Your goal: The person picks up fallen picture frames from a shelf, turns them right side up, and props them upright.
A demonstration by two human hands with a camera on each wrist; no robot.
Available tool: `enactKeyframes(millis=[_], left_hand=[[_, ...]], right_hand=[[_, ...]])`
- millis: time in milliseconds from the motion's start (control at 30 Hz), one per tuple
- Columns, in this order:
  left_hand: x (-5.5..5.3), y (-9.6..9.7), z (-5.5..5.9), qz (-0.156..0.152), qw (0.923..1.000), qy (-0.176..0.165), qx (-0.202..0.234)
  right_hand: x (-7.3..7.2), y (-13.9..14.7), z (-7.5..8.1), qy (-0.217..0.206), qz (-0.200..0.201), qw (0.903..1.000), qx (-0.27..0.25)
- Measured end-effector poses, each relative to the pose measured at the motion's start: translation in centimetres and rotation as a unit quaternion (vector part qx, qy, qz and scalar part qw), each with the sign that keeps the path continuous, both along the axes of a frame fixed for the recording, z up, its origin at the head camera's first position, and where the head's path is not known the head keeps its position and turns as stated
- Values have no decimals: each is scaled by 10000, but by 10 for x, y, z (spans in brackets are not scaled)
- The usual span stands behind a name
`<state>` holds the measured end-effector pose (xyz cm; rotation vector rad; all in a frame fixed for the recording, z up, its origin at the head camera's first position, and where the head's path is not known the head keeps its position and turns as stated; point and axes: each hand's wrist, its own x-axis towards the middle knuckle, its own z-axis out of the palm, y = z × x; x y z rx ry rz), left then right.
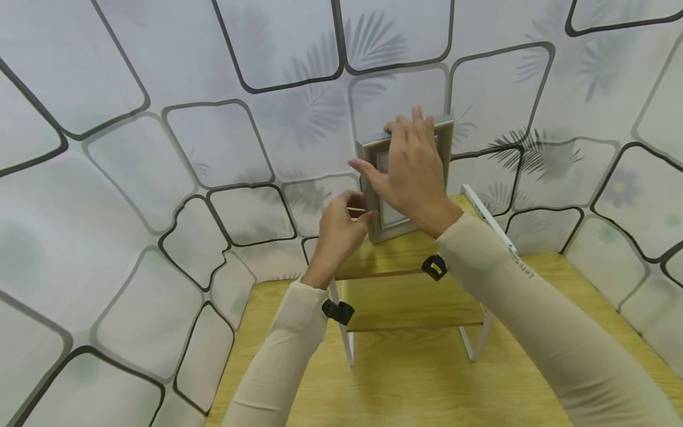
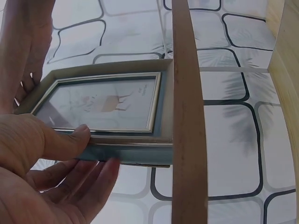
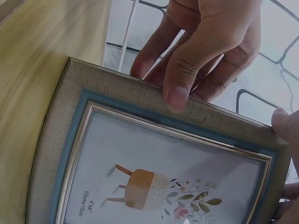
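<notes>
A picture frame (image 1: 376,228) with a grey-beige border and blue inner edge stands upright on the top board of a small wooden shelf (image 1: 384,258). My left hand (image 1: 344,228) grips its left side, thumb on the front border and fingers behind the edge. In the right wrist view, the frame (image 3: 117,91) shows a card with a potted plant drawing. My right hand (image 1: 413,169) lies over its upper part, fingers extended across the top edge and thumb stretched out toward the left side. The left wrist view shows the frame (image 2: 163,102) sideways.
The shelf has a lower board (image 1: 411,305), white metal legs (image 1: 472,344) and a white side rail (image 1: 485,213). It stands on a wood-grain surface (image 1: 405,379). Patterned walls (image 1: 299,130) rise close behind and at both sides.
</notes>
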<state>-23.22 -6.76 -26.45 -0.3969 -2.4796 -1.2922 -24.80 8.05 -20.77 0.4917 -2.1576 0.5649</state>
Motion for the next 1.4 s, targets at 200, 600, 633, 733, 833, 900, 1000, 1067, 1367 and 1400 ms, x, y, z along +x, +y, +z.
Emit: enactKeyframes(millis=[200,600,633,733,833,900,1000,1067,1367,1400], left_hand=[[4,2,0,54,9999,142,-71],[12,5,0,248,9981,455,-324],[13,5,0,262,9981,457,-328],[14,7,0,290,9980,463,-319],[15,9,-1,262,9979,497,-329],[15,10,-2,237,9977,540,-348],[16,13,-2,198,9973,600,-374],[18,14,-1,202,9970,636,-381],[23,23,-5,131,9969,754,-205],[23,24,-6,134,9968,768,-187]], right_hand=[[3,3,2,-141,148,9997,-123],[5,6,1,-416,273,9985,-210],[5,6,2,-451,280,9984,-206],[7,7,2,-534,311,9979,-178],[8,10,4,-619,366,9973,-154],[8,12,5,-665,425,9968,-155],[8,14,5,-762,530,9955,-166],[8,16,5,-845,595,9945,-180],[8,19,5,-933,678,9933,9],[8,20,5,-929,684,9933,37]])
